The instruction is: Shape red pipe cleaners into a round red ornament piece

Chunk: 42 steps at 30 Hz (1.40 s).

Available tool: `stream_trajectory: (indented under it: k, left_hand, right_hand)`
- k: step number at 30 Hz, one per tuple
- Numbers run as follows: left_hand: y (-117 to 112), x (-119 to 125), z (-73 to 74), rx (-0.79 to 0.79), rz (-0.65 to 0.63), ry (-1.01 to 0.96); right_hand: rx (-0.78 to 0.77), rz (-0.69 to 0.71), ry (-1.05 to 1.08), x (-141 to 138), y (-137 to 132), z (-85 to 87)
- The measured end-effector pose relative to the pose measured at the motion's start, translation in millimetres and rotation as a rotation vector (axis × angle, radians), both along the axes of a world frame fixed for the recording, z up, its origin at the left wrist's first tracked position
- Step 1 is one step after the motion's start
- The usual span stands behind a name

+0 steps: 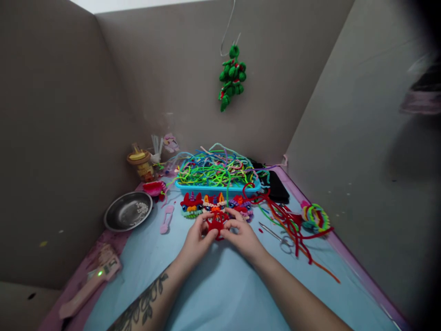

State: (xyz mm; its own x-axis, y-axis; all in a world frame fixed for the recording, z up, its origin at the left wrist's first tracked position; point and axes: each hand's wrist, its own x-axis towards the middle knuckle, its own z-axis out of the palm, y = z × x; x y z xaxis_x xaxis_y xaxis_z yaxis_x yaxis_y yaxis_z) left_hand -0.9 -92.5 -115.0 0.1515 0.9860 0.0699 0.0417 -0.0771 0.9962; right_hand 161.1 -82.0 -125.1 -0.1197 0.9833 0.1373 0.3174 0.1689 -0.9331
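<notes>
A red pipe-cleaner piece (217,222), bent into several loops, is held between my two hands above the blue cloth. My left hand (203,231) pinches its left side with thumb and fingers. On the opposite side, my right hand (239,230) grips its edge in the same way. Just behind my fingers stand several colourful pipe-cleaner figures: a red one (192,205) at left, an orange-and-cream one (214,201) in the middle and a purple-and-red one (241,207) at right, partly covered by my right hand.
A blue tray (218,189) heaped with pipe cleaners stands behind the figures. Scissors (280,238) and loose red pipe cleaners (289,220) lie at right, near a black phone (277,187). At left are a metal bowl (119,224), a pink clip (166,219) and a pink hot-glue gun (91,285).
</notes>
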Motion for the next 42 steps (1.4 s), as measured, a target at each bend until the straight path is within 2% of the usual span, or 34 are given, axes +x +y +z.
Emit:
stream_trajectory:
  k: [4,9,11,16,18,25,31,42]
  left_hand:
    - [-1.5,0.5,2.9,0.013,-0.037,0.086]
    - [-0.3,1.8,-0.7,-0.002,-0.037,0.079]
    - [1.5,0.6,0.0,0.016,0.016,0.058]
    - [7.3,-5.8,9.4,0.089,0.245,0.014]
    - [9.0,-6.7,10.5,0.060,0.264,0.006]
    - [11.6,-4.8,-0.3,-0.129,0.234,-0.227]
    - [10.2,-4.2,7.7,-0.340,0.159,-0.444]
    - [10.7,-8.3,11.6,-0.409,0.123,-0.547]
  right_hand:
    - [-0.046,0.036,0.063,1.0,-0.7,2.6]
    - [-0.082,0.024,0.131,-0.1,-0.7,3.7]
    - [-0.074,-0.007,0.170,-0.1,0.6,2.3]
    - [-0.042,-0.098,0.352,1.2,4.0,-1.7]
    - [-0.048,-0.110,0.404,1.4,4.6,-2.6]
    - [-0.052,-0.125,0.466,0.0,4.1,-1.4]
    - [-0.073,-0.112,0.476,-1.1,4.3,-2.1]
    - [-0.070,-0.037,0.406,-2.3,0.9,0.6]
